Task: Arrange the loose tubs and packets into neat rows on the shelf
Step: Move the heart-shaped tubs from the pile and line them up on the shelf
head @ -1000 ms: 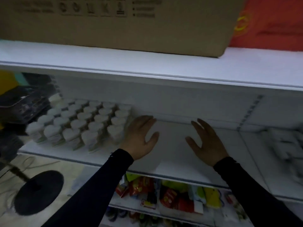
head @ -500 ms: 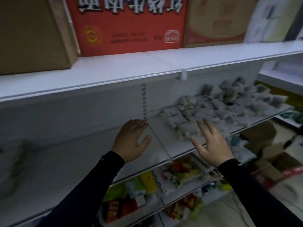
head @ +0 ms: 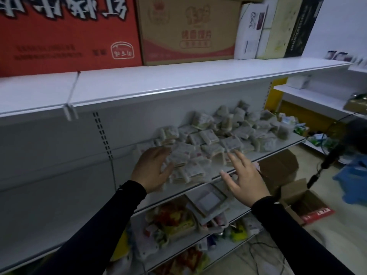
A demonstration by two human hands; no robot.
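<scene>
The white shelf (head: pixel 278 149) runs across in front of me, its left part bare and its right part heaped with loose pale packets (head: pixel 210 139), tumbled over one another in no order from the back panel out to the front edge. On the shelf above stand a red carton (head: pixel 65 32), a brown cardboard box (head: pixel 186 30) just beside it, and slimmer white and dark boxes further right. Below, the lower shelves carry bright red and yellow packets (head: pixel 174 217) and a flat framed tray (head: pixel 208 199). An open cardboard box (head: pixel 301 203) sits on the floor to the right.

My left hand (head: pixel 153 169) is spread wide, palm turned toward the left end of the heap, fingers against the nearest packets and holding nothing. My right hand (head: pixel 244 175) is also spread wide, fingers straight, over the front edge of the shelf by the heap; whether it touches a packet I cannot tell.
</scene>
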